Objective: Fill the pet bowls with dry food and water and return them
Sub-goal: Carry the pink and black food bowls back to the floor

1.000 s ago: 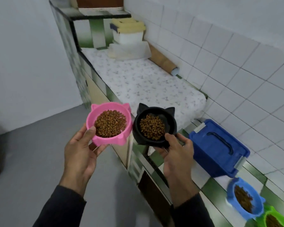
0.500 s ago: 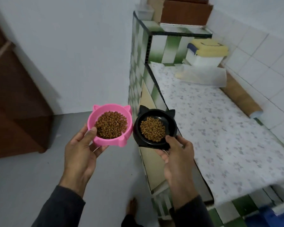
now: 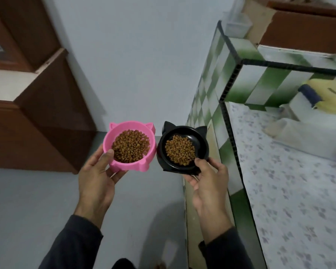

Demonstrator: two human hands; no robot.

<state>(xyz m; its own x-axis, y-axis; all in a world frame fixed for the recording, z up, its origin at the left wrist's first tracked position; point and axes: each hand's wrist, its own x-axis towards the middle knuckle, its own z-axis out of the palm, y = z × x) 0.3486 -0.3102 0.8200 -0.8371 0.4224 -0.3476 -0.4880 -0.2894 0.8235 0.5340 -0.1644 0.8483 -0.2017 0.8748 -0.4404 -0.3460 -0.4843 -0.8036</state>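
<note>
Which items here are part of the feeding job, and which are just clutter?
Job: pink bowl of kibble, held by left hand; black bowl of kibble, held by right hand.
Clutter: yellow-lidded container, wooden cabinet, patterned countertop.

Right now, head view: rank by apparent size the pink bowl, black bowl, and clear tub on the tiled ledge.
1-2. pink bowl and black bowl: look alike, not ranking them.
3. clear tub: looks smallest, but it sits farther from the camera, so true size is unsure.

Nothing here can be read: no words, labels, brands or numbers show on either bowl, the counter, the boxes or the wall.
</note>
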